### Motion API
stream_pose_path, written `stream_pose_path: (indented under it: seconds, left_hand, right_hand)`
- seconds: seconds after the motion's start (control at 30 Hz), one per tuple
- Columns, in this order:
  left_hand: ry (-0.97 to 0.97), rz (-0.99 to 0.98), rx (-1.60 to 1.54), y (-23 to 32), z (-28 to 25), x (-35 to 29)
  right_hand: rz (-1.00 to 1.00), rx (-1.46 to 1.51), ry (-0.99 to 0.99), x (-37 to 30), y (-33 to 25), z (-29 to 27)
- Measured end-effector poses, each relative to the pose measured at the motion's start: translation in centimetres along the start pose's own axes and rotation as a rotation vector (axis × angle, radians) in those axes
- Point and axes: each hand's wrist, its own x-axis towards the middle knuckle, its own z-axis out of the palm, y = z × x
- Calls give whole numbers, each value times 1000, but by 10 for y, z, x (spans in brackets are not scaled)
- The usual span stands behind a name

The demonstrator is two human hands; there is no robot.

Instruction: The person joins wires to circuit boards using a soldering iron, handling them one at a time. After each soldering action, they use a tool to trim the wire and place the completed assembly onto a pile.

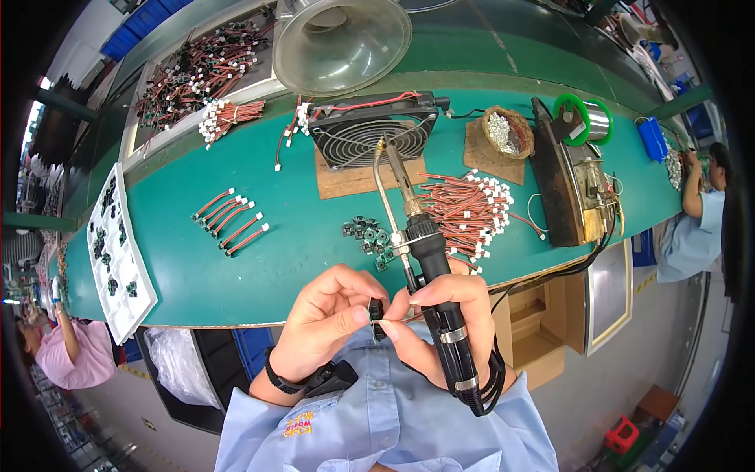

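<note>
My left hand (324, 313) is closed in a pinch on a small black component with a green circuit board (377, 309), just past the table's front edge. My right hand (456, 311) is wrapped round the black handle of a soldering iron (429, 244), which has a metal solder-feed tube (383, 185) along it. The iron's tip points away from me, toward the fan. The right thumb and fingertip also meet at the component, where a thin red wire (410, 318) shows. The exact joint is hidden by the fingers.
Loose components (366, 234) and a pile of red-and-black wires with white connectors (468, 208) lie ahead. Several wired pieces (230, 220) and a white tray (126, 295) are at left. A fan (373, 134), solder spool (598, 122) and funnel-shaped hood (342, 51) stand farther back.
</note>
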Motion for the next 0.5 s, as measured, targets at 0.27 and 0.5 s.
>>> stream_pose_path:
  seconds: [0.27, 0.5]
  left_hand:
    - [23, 3, 20, -1, 0, 0]
    - [25, 0, 18, -2, 0, 1]
  right_hand:
    - [40, 33, 11, 0, 1, -1]
    - [47, 47, -24, 1, 3, -5]
